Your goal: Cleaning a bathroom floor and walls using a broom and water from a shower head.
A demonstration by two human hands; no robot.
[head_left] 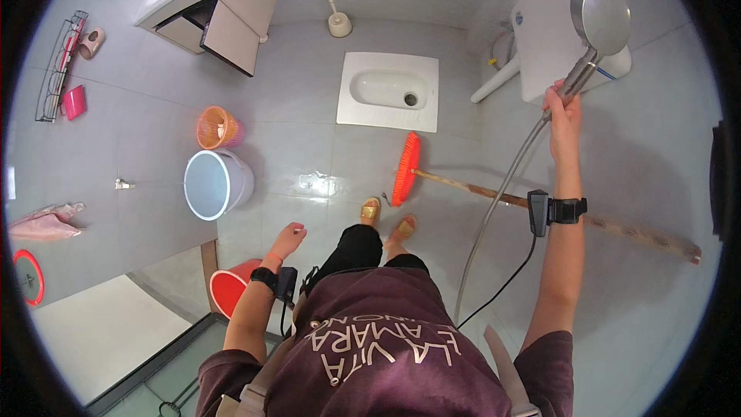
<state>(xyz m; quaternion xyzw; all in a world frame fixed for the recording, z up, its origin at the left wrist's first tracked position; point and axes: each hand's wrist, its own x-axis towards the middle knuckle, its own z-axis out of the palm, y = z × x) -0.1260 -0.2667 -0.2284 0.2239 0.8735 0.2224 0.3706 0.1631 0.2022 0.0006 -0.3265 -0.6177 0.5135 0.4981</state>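
Note:
A silver hand shower head point(603, 15) is held high at the right, its round face showing. My right hand point(563, 104) is closed around the lower handle, and a grey metal hose point(498, 193) hangs down from it toward my body. My left hand point(288, 239) hangs loosely over the floor at the left, fingers a little bent, with nothing seen in it. Near it stand a red bucket point(229, 287), partly hidden by my left forearm, and a pale blue bucket point(208, 185).
A white squat toilet point(387, 121) is set in the grey tiled floor. An orange broom point(405, 169) leans with its long handle to the right. An orange basket point(219, 128), a toilet brush point(338, 23), a cabinet with an open door point(233, 37) and a white cistern point(544, 38) surround it.

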